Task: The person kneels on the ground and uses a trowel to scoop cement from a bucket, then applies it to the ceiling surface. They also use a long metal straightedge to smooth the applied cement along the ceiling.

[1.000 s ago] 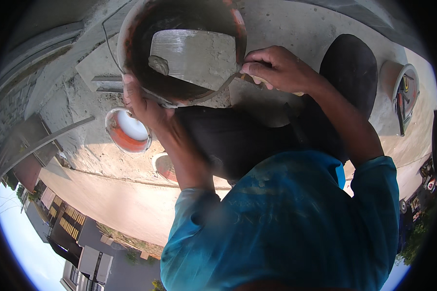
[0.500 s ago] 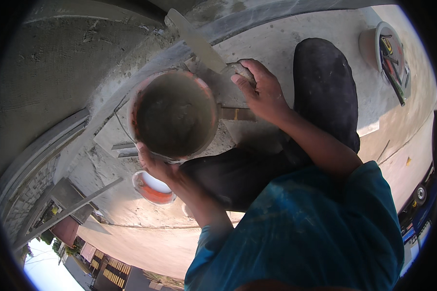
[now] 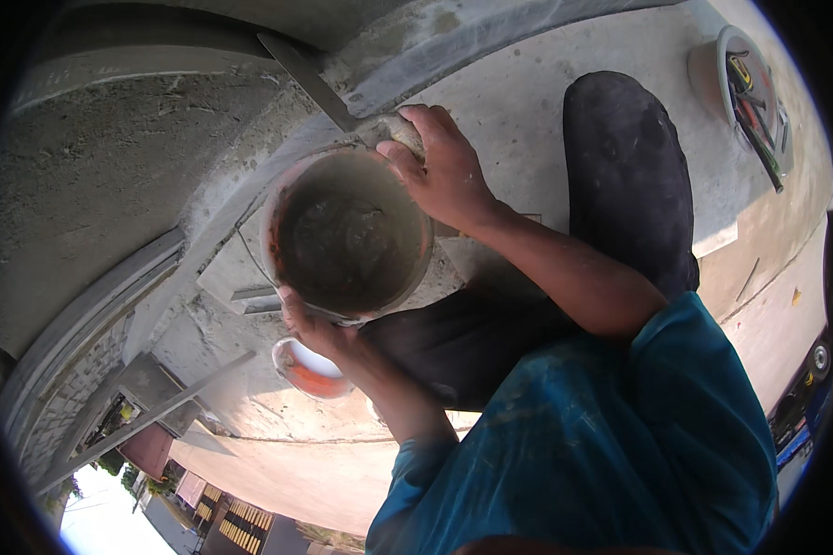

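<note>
A round bucket (image 3: pixel 268 231) with grey wet mortar (image 3: pixel 352 231) in it stands before me, its orange-stained inner wall showing above the mix. My left hand (image 3: pixel 315 328) grips the near left side of its rim, fingers on the outside. Above the bucket's far right rim, my right hand (image 3: pixel 449 171) is closed round the mortar-caked handle of a trowel (image 3: pixel 307 81). The blade points away to the far left, turned nearly on edge, across the foot of the plastered wall (image 3: pixel 130 166). Part of the handle is hidden by my fingers.
A small white-and-orange bucket (image 3: pixel 310 368) stands just nearer than the mortar bucket. A long straight bar (image 3: pixel 157 412) slants at the lower left. At the far right stands a tub (image 3: pixel 713 79) of hand tools. My dark-trousered knee (image 3: pixel 629 166) is raised on the right.
My right hand has moved left with the trowel, closer over the bucket's rim. The blade has turned from its flat face to nearly edge-on. My left hand stays on the bucket.
</note>
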A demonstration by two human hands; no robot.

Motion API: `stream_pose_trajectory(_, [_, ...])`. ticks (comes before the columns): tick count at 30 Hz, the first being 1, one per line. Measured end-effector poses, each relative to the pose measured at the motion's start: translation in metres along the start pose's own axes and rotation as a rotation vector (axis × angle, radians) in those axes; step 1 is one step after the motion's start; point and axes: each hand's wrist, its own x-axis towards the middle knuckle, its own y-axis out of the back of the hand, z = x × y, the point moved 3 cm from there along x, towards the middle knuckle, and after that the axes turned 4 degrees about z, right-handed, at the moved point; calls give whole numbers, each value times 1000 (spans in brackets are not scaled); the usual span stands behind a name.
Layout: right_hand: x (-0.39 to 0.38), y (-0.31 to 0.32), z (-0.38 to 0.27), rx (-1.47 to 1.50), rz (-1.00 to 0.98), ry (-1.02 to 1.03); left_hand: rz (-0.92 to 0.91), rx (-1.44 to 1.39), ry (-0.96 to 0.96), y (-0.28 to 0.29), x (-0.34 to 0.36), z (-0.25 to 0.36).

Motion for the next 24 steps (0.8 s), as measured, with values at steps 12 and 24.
stream_pose_trajectory(12, [2, 31, -57, -11, -86, 33, 56, 150, -80, -5, -5, 7])
stream_pose_trajectory(24, [-27, 50, -25, 670, -537, -945, -7, 137, -76, -3, 0, 7])
